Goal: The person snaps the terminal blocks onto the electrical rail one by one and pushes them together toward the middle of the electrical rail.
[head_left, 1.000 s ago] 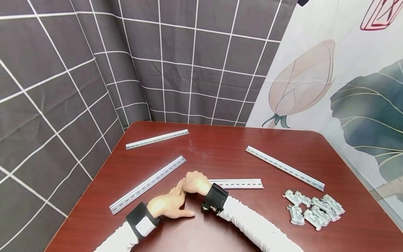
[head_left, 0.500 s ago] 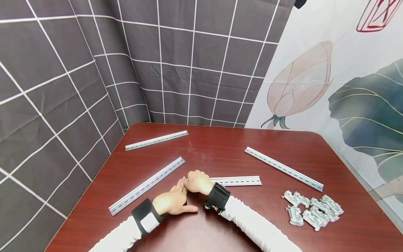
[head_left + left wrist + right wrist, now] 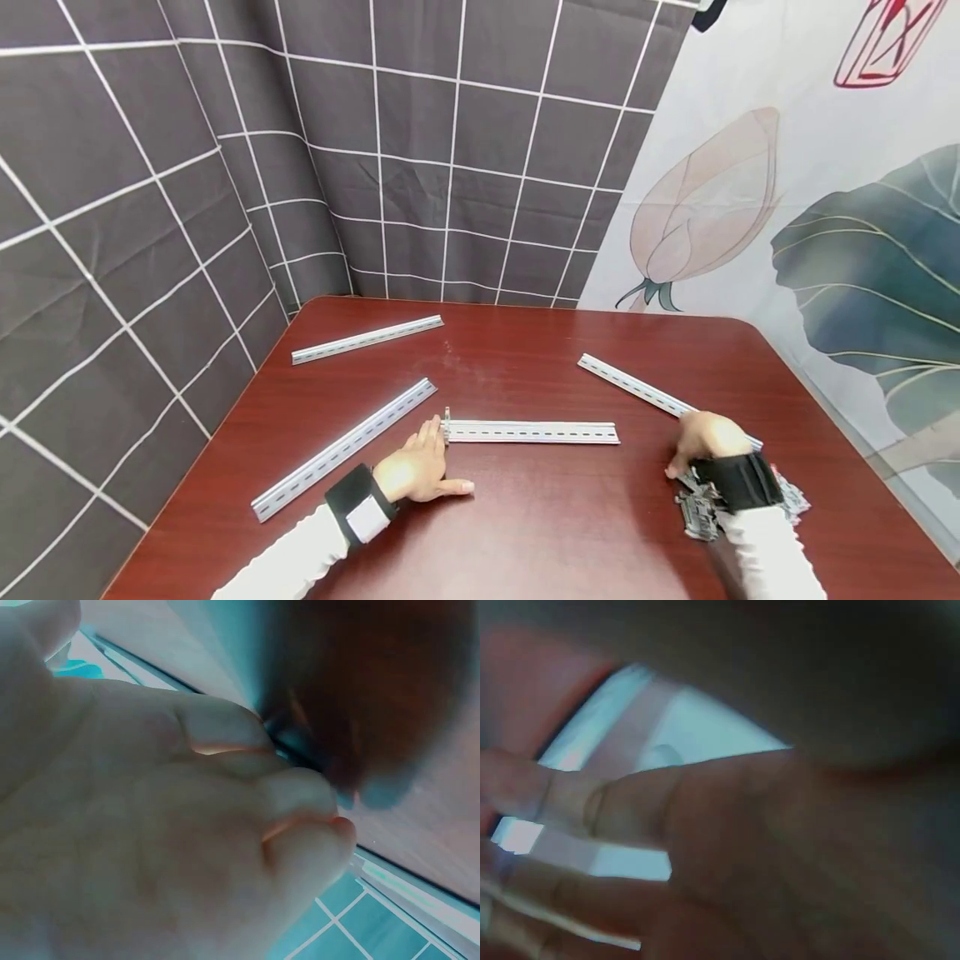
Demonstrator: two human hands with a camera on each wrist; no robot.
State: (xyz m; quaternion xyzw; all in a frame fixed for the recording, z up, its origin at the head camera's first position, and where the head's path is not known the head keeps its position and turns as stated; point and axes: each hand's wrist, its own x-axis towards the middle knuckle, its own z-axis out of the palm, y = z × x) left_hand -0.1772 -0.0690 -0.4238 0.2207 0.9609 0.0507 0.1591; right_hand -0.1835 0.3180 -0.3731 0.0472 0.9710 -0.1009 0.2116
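A slotted metal DIN rail [image 3: 532,432] lies crosswise in the middle of the table, with a small thin upright piece [image 3: 447,423] standing at its left end. My left hand [image 3: 416,467] rests flat beside that end, fingers straight with their tips right at it and thumb stretched to the right. In the left wrist view, the left fingers [image 3: 296,802] lie side by side. Over at the right, my right hand [image 3: 708,442] reaches down onto a pile of grey DIN-rail terminal blocks [image 3: 699,515], covering part of it. The right fingers [image 3: 622,806] are extended and blurred in the right wrist view.
Two more rails, one slanted [image 3: 345,450] and one farther back [image 3: 367,340], lie on the left of the red-brown table [image 3: 540,517]. Another rail [image 3: 633,385] slants at the right, partly behind the right hand. A grey checked curtain [image 3: 420,183] hangs behind.
My right hand has left the rail's left end and moved right to the terminal block pile, uncovering the rail and the upright piece. The left hand has stayed by the rail's end.
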